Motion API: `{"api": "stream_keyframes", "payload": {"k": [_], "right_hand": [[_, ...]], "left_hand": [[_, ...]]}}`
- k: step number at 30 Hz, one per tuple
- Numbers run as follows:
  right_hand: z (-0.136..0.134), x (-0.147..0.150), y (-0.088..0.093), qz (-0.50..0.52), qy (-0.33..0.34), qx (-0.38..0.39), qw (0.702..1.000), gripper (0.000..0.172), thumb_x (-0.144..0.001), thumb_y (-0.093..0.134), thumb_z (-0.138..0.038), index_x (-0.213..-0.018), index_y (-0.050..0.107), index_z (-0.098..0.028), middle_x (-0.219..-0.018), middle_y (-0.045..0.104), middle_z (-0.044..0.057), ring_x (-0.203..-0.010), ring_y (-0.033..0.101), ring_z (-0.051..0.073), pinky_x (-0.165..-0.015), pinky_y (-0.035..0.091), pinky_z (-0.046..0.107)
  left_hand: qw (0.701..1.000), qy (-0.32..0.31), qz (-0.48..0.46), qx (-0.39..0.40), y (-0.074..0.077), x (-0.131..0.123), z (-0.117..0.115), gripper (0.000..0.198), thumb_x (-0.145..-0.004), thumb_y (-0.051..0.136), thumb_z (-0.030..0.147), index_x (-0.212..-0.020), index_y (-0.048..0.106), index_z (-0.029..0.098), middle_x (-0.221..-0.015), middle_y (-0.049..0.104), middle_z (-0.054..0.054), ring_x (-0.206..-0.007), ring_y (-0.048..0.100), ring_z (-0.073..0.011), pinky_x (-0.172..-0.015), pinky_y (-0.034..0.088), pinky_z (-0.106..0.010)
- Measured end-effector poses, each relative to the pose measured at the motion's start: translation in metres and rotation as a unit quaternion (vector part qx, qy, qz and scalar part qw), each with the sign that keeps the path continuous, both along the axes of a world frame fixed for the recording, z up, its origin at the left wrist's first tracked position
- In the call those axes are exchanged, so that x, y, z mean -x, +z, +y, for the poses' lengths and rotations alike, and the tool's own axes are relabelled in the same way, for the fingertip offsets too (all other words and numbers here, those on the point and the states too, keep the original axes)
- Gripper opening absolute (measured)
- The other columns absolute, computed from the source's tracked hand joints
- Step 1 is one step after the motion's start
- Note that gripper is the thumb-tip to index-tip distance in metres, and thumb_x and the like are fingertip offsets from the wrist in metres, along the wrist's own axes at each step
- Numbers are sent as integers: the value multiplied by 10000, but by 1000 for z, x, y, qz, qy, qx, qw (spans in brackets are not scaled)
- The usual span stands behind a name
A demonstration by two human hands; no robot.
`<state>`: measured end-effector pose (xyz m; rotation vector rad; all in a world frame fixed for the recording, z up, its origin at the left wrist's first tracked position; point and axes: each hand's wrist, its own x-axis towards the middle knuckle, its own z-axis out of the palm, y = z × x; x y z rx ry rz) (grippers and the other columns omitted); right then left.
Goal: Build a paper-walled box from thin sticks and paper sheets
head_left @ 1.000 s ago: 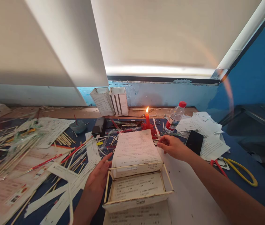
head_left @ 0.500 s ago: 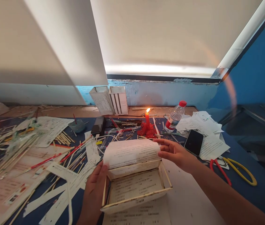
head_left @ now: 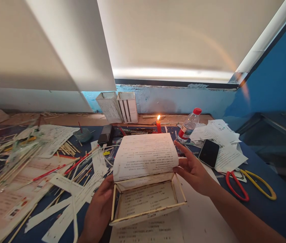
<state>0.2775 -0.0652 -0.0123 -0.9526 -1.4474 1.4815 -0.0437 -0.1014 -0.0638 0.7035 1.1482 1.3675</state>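
Note:
An open rectangular box (head_left: 149, 216) of thin sticks and printed paper lies tilted in front of me. From its far edge a printed paper flap (head_left: 145, 155) stands up, curving backward. My left hand (head_left: 99, 202) holds the box at its left end, thumb by the flap's lower left corner. At the flap's right edge, my right hand (head_left: 192, 168) has its thumb near the box's far right corner and its fingers against or behind the paper. Beneath the box lies more printed paper (head_left: 155, 233). Beyond the flap burns a red candle (head_left: 159, 127).
A bottle (head_left: 189, 125), a phone (head_left: 209, 153) and red and yellow scissors-like handles (head_left: 259, 184) lie right. Two paper boxes (head_left: 127, 107) stand by the wall. Paper strips (head_left: 64, 216), sticks and a white cable (head_left: 75, 216) spread left.
The paper flap has risen and unrolled away from the box, now hiding the candle's base. My right hand has shifted slightly right, its fingers lower along the flap's edge.

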Motion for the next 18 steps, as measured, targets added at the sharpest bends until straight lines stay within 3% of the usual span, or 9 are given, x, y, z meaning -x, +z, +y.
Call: {"api": "stream_keyframes", "payload": {"k": [4,8,14,18], "right_hand": [[-4,-1,-3,-29,-11,-27,999,841,-1000,637,-339,-1643,96,-370,-1279,731,80,-1254,649,260,-1145,436,555],[-8,-4,-3,-76,-18,-66,995,818,-1014,611,-336,-1647,95,-368,-1280,733,83,-1280,634,266,-1149,431,545],[-15,-11,-3,-80,25,-82,993,823,-1054,535,-296,-1643,-31,-396,-1329,711,83,-1333,604,240,-1160,413,521],[-16,-16,-7,-75,9,-81,994,915,-1017,611,-288,-1642,-50,-387,-1322,714,91,-1296,631,237,-1135,444,506]], "left_hand": [[992,-118,40,-10,-6,18,-1,359,-768,828,354,-1117,794,273,-1136,813,-83,-1046,748,-340,-859,616,-376],[970,-209,120,-43,-2,23,3,332,-893,733,418,-1203,777,309,-1201,791,-89,-1151,704,-363,-956,586,-439],[950,-238,194,-59,3,23,6,356,-939,673,435,-1269,752,326,-1268,767,-83,-1225,661,-372,-1016,557,-447],[957,-244,145,-55,4,28,5,405,-911,731,380,-1314,717,348,-1261,777,-68,-1226,671,-364,-987,580,-437]]}}
